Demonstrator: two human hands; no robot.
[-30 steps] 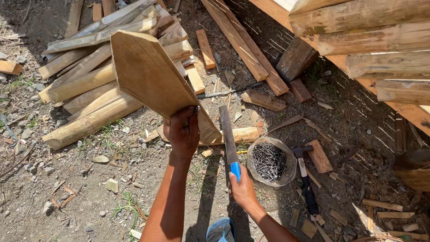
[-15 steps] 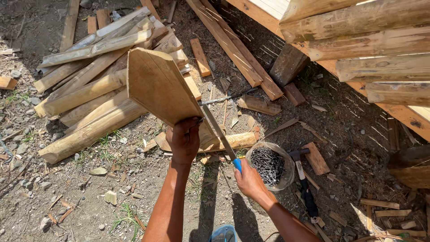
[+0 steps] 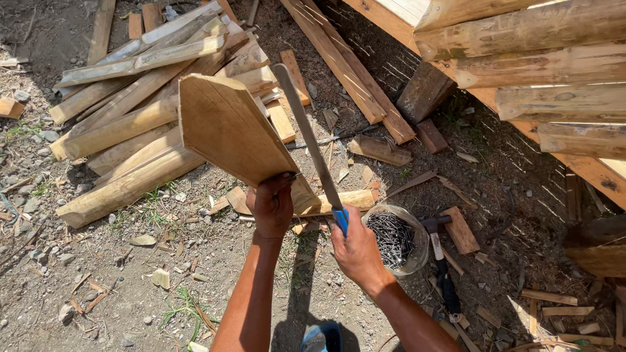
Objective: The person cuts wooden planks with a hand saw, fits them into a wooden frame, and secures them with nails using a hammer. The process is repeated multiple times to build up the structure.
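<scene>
My left hand (image 3: 272,205) grips the near end of a flat wooden board (image 3: 229,127) with a pointed far end, holding it up off the ground. In my right hand (image 3: 355,251) is a long machete (image 3: 306,133) with a blue handle. Its blade is raised and points away from me, right beside the board's right edge. A short log (image 3: 345,199) lies on the ground just beneath both hands.
A pile of split logs and planks (image 3: 130,104) lies at upper left. A round bowl of nails (image 3: 394,240) and a hammer (image 3: 440,261) sit to the right of my right hand. Stacked timbers (image 3: 535,72) fill the upper right. Wood chips and stones litter the dirt.
The machete has swung up from lying low near the ground to a raised position along the board's right edge. The board stays held up in my left hand.
</scene>
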